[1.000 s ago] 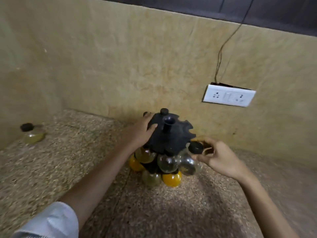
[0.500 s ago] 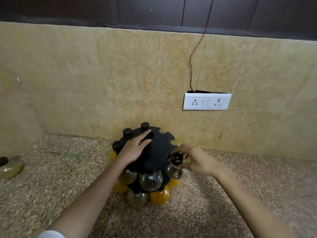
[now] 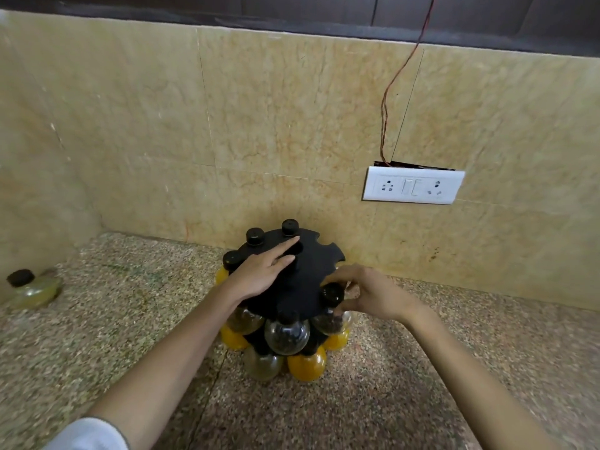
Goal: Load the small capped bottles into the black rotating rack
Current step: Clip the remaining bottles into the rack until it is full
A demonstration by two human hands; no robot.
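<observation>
The black rotating rack (image 3: 305, 271) stands on the speckled counter close to the wall. Several round bottles with black caps hang in its notched top disc, and more sit in a lower tier, some orange, some pale. My left hand (image 3: 263, 274) lies flat on the top disc, fingers spread. My right hand (image 3: 367, 292) grips a capped bottle (image 3: 332, 295) by the neck at a slot on the disc's right edge. One loose capped bottle (image 3: 31, 287) of pale yellow liquid lies far left on the counter.
A marble-tiled wall rises just behind the rack and wraps round the left corner. A white switch and socket plate (image 3: 412, 189) with a thin wire above it is mounted on the wall to the right. Speckled counter (image 3: 422, 368) stretches in front and to the right.
My right hand has carried the bottle inward, up to the slot on the disc's right edge. My left hand has slid further onto the top of the disc. The camera view has shifted right.
</observation>
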